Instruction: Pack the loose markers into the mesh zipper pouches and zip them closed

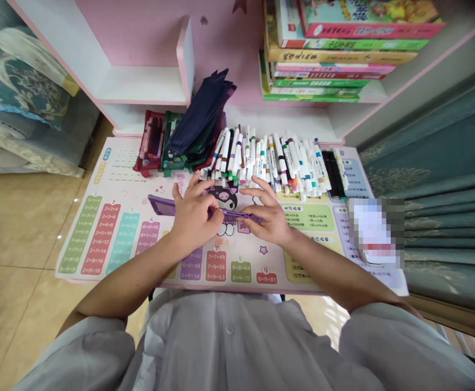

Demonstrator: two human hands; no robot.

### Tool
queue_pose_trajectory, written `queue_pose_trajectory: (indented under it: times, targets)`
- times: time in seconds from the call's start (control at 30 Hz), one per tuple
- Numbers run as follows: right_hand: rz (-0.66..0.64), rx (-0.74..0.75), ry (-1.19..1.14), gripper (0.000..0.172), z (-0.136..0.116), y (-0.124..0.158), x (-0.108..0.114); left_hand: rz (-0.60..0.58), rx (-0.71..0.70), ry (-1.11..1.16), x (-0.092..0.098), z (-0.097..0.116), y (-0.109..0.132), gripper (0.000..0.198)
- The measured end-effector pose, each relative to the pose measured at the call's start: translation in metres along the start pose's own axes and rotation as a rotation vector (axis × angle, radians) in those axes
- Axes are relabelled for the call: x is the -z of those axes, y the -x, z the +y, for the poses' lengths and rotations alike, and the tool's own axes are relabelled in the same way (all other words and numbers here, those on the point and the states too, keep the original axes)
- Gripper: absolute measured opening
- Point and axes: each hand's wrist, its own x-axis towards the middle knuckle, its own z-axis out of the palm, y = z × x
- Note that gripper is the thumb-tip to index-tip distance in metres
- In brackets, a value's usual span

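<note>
One purple case (162, 205), left hand (194, 218), right hand (268, 220) gripping

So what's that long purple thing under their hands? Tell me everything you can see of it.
It is a long, flat purple case, plastic or fabric by its look, lying crosswise on the printed desk mat. Its left end juts out free, showing a paler panel with a darker rim. The left hand lies across its middle, hiding it; the right hand pinches its thin right end. Whether it is open cannot be told.
</note>
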Motion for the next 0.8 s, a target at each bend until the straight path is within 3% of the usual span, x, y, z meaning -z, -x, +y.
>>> queue_pose_trajectory:
  times: [0.8]
  targets:
    - [0.010,-0.015,-0.017,0.005,0.003,-0.001,0.003,0.036,0.066,0.005,0.006,-0.011,-0.006,0.020]
